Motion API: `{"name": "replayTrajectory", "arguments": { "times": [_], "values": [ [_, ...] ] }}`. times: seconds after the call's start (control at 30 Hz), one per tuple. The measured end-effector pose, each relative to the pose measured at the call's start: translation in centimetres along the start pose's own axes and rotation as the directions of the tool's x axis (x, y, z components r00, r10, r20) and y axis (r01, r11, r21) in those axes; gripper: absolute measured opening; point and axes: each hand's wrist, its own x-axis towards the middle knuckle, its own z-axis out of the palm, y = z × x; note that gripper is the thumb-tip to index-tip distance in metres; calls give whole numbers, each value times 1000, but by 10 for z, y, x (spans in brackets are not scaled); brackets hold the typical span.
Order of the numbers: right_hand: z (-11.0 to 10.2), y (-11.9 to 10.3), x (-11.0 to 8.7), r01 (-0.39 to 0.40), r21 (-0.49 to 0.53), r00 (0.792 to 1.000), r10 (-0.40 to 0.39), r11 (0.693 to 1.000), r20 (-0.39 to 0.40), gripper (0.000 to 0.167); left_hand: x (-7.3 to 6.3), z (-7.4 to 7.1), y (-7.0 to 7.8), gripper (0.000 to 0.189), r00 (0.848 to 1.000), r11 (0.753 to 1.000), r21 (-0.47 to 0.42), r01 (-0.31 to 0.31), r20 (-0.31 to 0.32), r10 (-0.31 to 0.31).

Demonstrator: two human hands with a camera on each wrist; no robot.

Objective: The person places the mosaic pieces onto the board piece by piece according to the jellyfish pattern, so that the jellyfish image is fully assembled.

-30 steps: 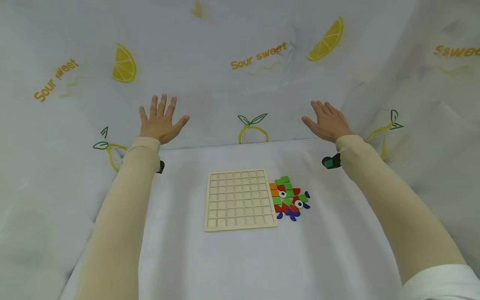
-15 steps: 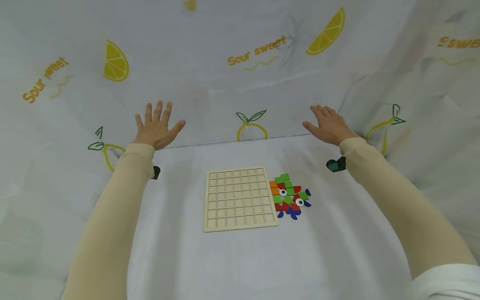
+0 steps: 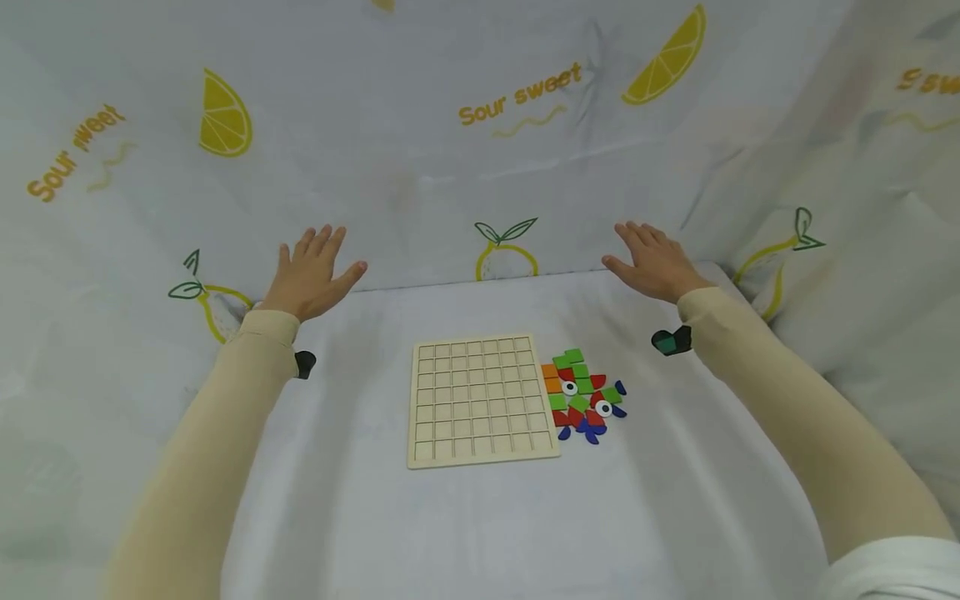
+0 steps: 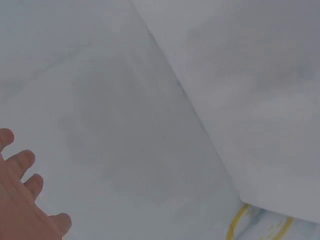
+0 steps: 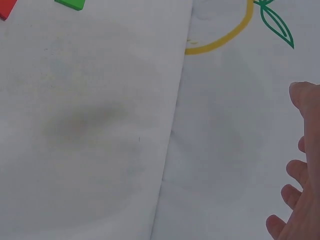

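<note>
My left hand (image 3: pixel 309 275) is held out beyond the far left of the board, fingers straight and thumb spread, holding nothing. On the other side my right hand (image 3: pixel 651 262) is stretched out the same way, palm down and holding nothing. Between the forearms lies a square wooden grid board (image 3: pixel 480 400) with bare cells. Against its right edge is a loose cluster of flat pieces: green squares (image 3: pixel 577 404), orange squares (image 3: pixel 551 379), red pieces (image 3: pixel 597 381), blue pieces (image 3: pixel 592 429) and white eye discs (image 3: pixel 603 408). Fingers of each hand show at the edge of its wrist view.
A white cloth-covered table (image 3: pixel 480 525) lies under the board. Behind it and at both sides rises a white curtain (image 3: pixel 420 192) printed with lemons and lettering. A dark wrist camera (image 3: pixel 671 340) sits by the right wrist, another (image 3: pixel 304 364) by the left.
Both hands have come down slightly in the head view, the left one more and a little leftward. The head view has shifted slightly. Board and pieces keep their arrangement.
</note>
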Motion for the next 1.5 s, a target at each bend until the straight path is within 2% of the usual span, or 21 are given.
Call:
{"name": "replayTrajectory", "arguments": {
  "times": [0.1,0.2,0.3,0.4,0.57,0.7,0.83,1.03,1.1,1.2,1.3,1.33,1.43,1.5],
  "values": [
    [3,0,0,-4,17,1000,4,1000,9,80,-5,7,2,81,999,999,-46,-28,26,30],
    [8,-2,-2,-9,38,1000,8,999,25,77,-15,17,7,74,996,991,-133,-29,78,39],
    [16,-7,-4,-10,75,999,6,997,48,73,-25,35,12,68,989,978,-208,-13,144,44],
    [28,-10,-8,-11,110,998,3,994,70,71,-34,59,22,63,982,965,-261,-22,176,70],
    [47,-12,-19,-26,127,991,8,992,133,68,-49,97,45,57,978,941,-333,-62,168,124],
    [59,-14,-27,-19,149,982,-10,989,188,65,-61,116,54,55,979,933,-350,-85,146,144],
    [66,-16,-36,-9,188,976,-32,982,216,59,-71,129,52,55,978,922,-374,-98,136,159],
    [72,-13,-54,-6,215,962,-53,977,267,41,-91,150,44,59,980,854,-520,-26,157,125],
    [73,-13,-59,-2,214,959,-59,977,278,36,-96,156,41,60,982,844,-536,-19,147,116],
    [77,-11,-65,-12,209,955,-51,978,291,34,-98,166,37,63,986,876,-479,-63,106,129],
    [81,-11,-69,-17,197,952,-44,980,302,35,-96,175,36,70,987,905,-420,-71,100,123],
    [83,-12,-70,-19,193,951,-42,981,308,35,-95,177,35,73,987,914,-401,-65,109,118],
    [87,-13,-71,-20,192,945,-44,981,324,36,-92,180,36,78,982,922,-386,-25,163,95],
    [90,-15,-71,-26,201,941,-43,979,335,37,-91,180,36,80,977,925,-378,-20,190,99]
  ]
}}
